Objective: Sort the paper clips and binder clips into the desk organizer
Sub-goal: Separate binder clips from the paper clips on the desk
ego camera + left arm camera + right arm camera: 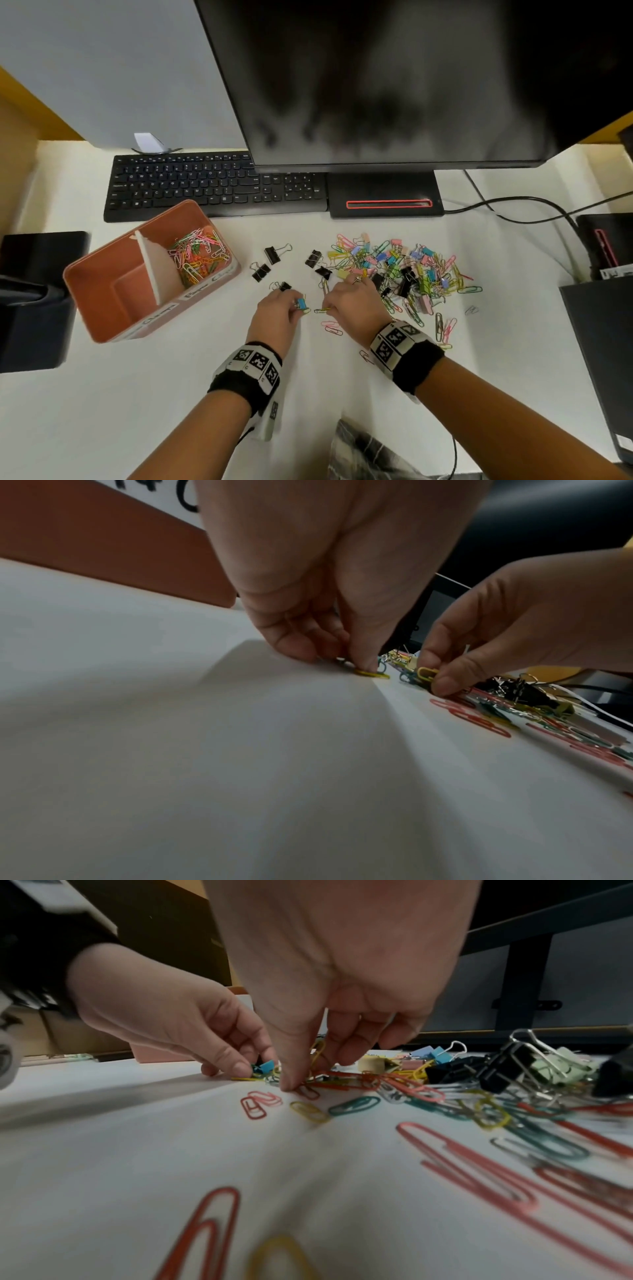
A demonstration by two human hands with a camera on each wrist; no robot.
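Left hand [278, 313] pinches a blue binder clip [301, 303] at its fingertips; right hand [356, 301] pinches a yellow paper clip [322, 310], fingers closed on each. Only the head view shows the orange desk organizer [102, 291] left of the fingers: paper clips in one compartment. Four black binder clips [273, 255] lie loose beyond the fingertips.

A black keyboard [212, 185] lies beside the dark monitor [411, 78] on a white desk [137, 394]

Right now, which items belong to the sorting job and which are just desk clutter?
Job: desk organizer, mixed clip pile, black binder clips, blue binder clip in left hand, yellow paper clip in right hand.
Clutter: keyboard, monitor, cables.
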